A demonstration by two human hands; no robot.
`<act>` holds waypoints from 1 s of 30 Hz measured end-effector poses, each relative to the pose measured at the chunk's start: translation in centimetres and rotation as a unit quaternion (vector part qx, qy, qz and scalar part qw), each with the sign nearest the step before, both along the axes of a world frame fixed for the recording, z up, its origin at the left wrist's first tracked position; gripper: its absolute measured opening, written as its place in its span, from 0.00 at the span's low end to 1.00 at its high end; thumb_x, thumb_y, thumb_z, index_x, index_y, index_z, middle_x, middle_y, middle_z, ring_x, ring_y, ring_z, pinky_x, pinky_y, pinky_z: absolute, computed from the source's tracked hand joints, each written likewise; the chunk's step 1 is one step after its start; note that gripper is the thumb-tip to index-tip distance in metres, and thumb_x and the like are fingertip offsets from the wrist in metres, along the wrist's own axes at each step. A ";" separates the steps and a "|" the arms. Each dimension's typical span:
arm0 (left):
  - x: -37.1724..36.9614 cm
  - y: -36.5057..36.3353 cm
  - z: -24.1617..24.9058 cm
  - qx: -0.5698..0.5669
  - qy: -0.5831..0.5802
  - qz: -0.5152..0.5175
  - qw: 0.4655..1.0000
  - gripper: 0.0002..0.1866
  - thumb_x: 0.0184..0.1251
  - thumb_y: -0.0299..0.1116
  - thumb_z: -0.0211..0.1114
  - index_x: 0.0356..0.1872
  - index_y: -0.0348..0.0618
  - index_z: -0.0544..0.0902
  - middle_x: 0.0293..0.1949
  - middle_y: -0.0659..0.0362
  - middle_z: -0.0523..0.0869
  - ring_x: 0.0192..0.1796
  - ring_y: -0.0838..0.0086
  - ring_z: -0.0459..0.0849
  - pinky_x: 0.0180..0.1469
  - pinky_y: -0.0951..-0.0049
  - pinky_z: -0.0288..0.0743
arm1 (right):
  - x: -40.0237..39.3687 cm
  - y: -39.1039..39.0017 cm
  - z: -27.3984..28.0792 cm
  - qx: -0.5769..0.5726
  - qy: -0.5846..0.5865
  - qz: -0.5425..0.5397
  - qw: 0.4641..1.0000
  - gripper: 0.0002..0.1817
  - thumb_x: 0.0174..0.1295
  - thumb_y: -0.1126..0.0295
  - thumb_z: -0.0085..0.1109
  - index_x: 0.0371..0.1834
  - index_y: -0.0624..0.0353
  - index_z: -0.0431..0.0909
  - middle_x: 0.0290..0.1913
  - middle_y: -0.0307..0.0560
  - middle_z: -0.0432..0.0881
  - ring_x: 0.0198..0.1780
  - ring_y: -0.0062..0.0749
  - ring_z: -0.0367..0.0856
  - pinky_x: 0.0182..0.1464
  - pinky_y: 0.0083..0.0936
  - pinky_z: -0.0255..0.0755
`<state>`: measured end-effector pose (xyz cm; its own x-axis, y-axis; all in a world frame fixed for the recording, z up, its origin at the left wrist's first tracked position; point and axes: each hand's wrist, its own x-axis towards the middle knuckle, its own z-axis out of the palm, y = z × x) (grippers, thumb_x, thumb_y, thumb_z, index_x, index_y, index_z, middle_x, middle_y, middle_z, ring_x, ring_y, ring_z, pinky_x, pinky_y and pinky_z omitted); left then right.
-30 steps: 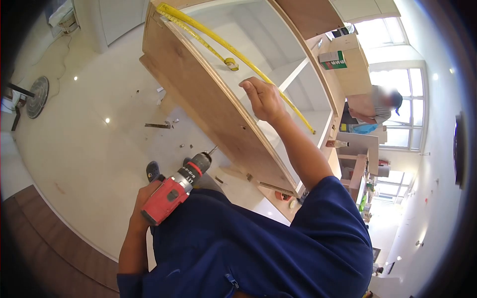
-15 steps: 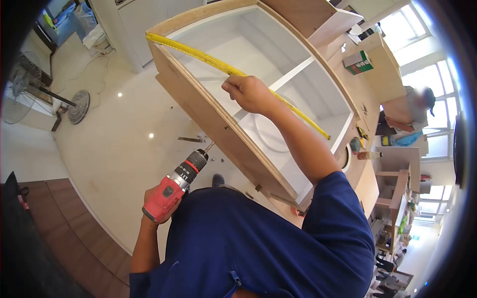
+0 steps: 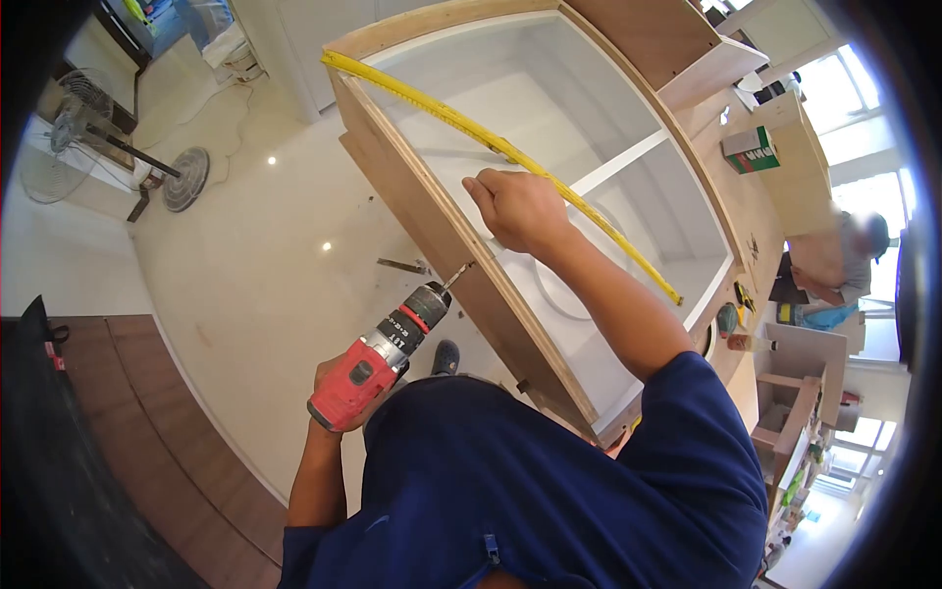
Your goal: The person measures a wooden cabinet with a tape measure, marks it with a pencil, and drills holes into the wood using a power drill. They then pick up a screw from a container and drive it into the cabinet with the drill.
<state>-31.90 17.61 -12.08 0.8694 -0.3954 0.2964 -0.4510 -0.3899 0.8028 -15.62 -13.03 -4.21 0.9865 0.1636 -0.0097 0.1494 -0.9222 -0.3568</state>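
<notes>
My left hand [image 3: 339, 393] is wrapped round the grip of a red and black cordless drill [image 3: 378, 363]. The drill bit points up and right, its tip at or very near a dark spot on the side of the wooden cabinet frame [image 3: 432, 211]. Over the cabinet's white interior [image 3: 608, 98], my right hand [image 3: 520, 208] is closed, thumb against fingers; what it holds, if anything, is hidden. A yellow folding rule or tape [image 3: 417, 95] lies diagonally across the open frame, passing just beyond my right hand's knuckles.
A standing fan [image 3: 186, 179] is at the upper left. Metal strips [image 3: 400, 265] lie on the pale floor [image 3: 265, 245]. Right of the frame are a green and white box [image 3: 751, 149], a bottle [image 3: 748, 343] and small tools. Another person [image 3: 854, 257] works at the far right.
The drill has come closer to the frame, its bit now at the side panel. My right hand has shifted off the yellow rule toward the near panel. The whole view has moved slightly.
</notes>
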 end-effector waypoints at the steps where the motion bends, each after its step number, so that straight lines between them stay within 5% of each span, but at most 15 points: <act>1: 0.1 0.3 -0.5 -0.013 0.010 -0.004 1.000 0.15 0.55 0.32 0.78 0.43 0.43 0.85 0.37 0.54 0.89 0.37 0.59 0.89 0.39 0.65 0.83 | 0.0 0.1 0.0 -0.004 -0.002 -0.003 1.000 0.23 0.76 0.51 0.48 0.31 0.56 0.81 0.27 0.55 0.83 0.34 0.58 0.82 0.37 0.51 0.74; 14: 2.9 2.0 -2.0 -0.093 0.188 -0.082 0.974 0.15 0.56 0.29 0.75 0.45 0.43 0.84 0.38 0.57 0.88 0.39 0.63 0.89 0.42 0.69 0.82 | 0.4 0.4 -0.7 -0.026 -0.049 -0.020 0.998 0.21 0.74 0.57 0.53 0.23 0.57 0.76 0.22 0.51 0.80 0.26 0.56 0.78 0.32 0.48 0.73; 17: 3.7 2.0 -1.7 -0.043 0.103 -0.100 0.989 0.15 0.57 0.27 0.74 0.45 0.42 0.85 0.39 0.56 0.88 0.38 0.64 0.88 0.42 0.70 0.82 | 0.3 0.5 -0.5 -0.024 -0.047 -0.027 0.998 0.21 0.73 0.59 0.54 0.22 0.58 0.75 0.21 0.51 0.80 0.26 0.55 0.78 0.31 0.46 0.72; 30: 4.9 2.2 -1.6 -0.120 0.057 -0.093 0.987 0.16 0.52 0.26 0.73 0.42 0.33 0.83 0.37 0.51 0.88 0.39 0.58 0.89 0.41 0.63 0.83 | 0.2 0.8 -0.5 -0.043 -0.073 -0.031 0.996 0.21 0.71 0.63 0.56 0.19 0.59 0.72 0.18 0.51 0.75 0.22 0.55 0.74 0.27 0.45 0.68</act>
